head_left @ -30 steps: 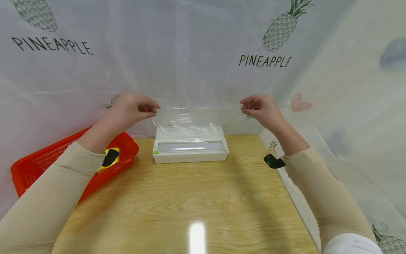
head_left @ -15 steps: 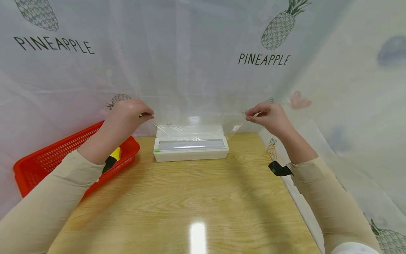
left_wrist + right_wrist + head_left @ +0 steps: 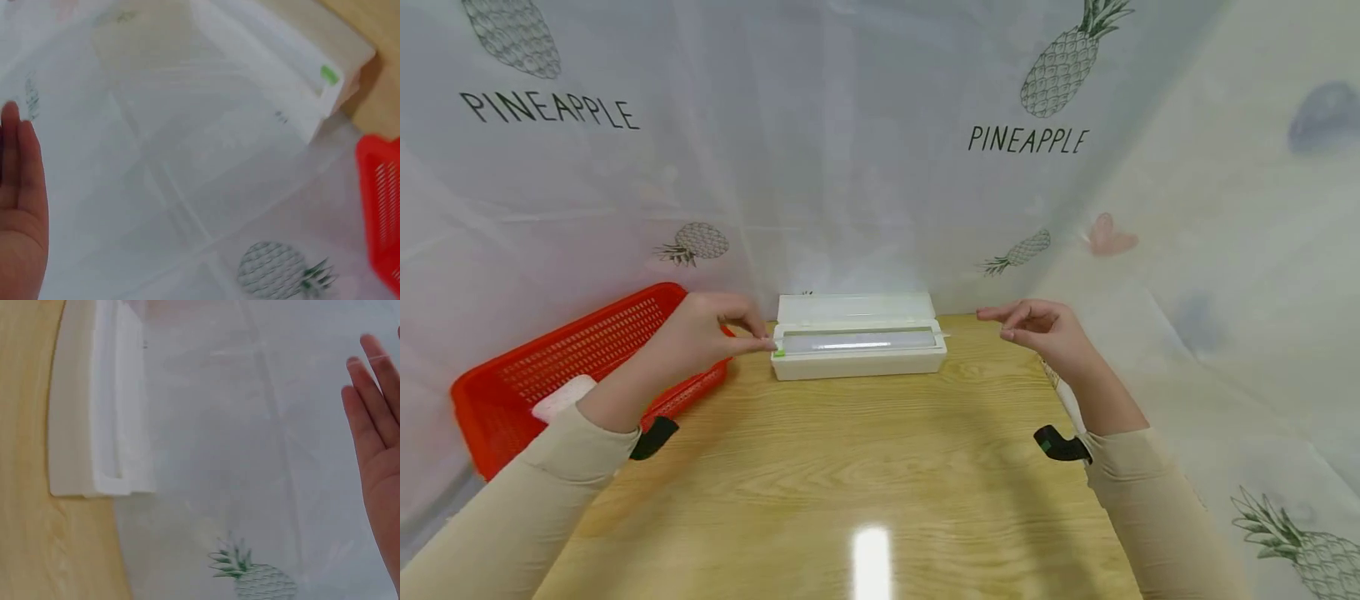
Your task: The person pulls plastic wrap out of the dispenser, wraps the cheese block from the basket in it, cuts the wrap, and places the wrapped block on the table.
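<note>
A white plastic-wrap dispenser box (image 3: 859,365) stands at the back of the table, its lid (image 3: 853,308) raised. Clear film lies over its long opening, with a small bit jutting past the right end. My left hand (image 3: 711,329) is at the box's left end, by the green slider (image 3: 779,353); thumb and fingertips meet there and appear to pinch the film's edge. To the right of the box, my right hand (image 3: 1048,333) hovers with fingers apart and loosely bent. In the right wrist view, a thin clear strand crosses the fingertips (image 3: 356,365).
A red perforated basket (image 3: 572,354) sits at the left, partly behind the left forearm, with a white item (image 3: 563,398) inside. The wooden table (image 3: 850,458) extends in front of the box. A pineapple-printed sheet (image 3: 850,167) hangs behind.
Both hands have come down from above the box to its ends. The film stretched between them has dropped onto the box. My right fingers have parted.
</note>
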Available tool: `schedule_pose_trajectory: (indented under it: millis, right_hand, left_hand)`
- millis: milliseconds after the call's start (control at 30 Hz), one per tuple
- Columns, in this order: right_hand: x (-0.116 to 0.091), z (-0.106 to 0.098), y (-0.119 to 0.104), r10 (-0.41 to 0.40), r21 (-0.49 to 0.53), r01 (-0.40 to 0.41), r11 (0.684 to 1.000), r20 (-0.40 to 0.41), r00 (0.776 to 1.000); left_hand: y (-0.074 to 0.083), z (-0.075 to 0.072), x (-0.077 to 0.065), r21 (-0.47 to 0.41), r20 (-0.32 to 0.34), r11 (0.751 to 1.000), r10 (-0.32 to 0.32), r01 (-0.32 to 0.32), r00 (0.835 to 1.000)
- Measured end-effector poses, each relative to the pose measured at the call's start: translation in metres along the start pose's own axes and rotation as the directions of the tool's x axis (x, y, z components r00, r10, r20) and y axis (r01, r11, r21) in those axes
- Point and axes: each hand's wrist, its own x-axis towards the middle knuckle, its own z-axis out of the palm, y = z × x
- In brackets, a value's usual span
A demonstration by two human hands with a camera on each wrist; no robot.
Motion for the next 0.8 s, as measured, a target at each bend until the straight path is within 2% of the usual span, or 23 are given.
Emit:
schedule_pose_trajectory:
  millis: [100,233,400,533,667,800]
  right_hand:
    - [-0.015,0.009,0.01,0.005,0.105,-0.011,0.994,0.058,0.998]
    - [-0.034,0.019,0.021,0.028,0.162,-0.048,0.986,0.122,0.992]
    - [-0.053,0.026,0.04,0.045,0.215,-0.096,0.972,0.229,0.972]
    - [-0.067,0.032,0.058,0.094,0.23,-0.169,0.958,0.305,0.948]
    - [-0.079,0.039,0.076,0.149,0.238,-0.243,0.94,0.355,0.923]
    - [-0.089,0.047,0.097,0.215,0.247,-0.327,0.912,0.392,0.895]
  left_hand:
    - [-0.005,0.01,-0.017,-0.145,0.113,0.989,0.016,0.0,0.994]
    - [-0.012,0.024,-0.034,-0.257,0.239,0.966,0.069,-0.006,0.969]
    - [-0.019,0.041,-0.047,-0.272,0.352,0.962,0.117,-0.018,0.929]
    - [-0.023,0.058,-0.056,-0.31,0.446,0.951,0.143,0.002,0.883]
    - [-0.029,0.076,-0.066,-0.379,0.529,0.92,0.128,0.099,0.839]
    - [-0.041,0.099,-0.082,-0.416,0.591,0.879,0.067,0.233,0.804]
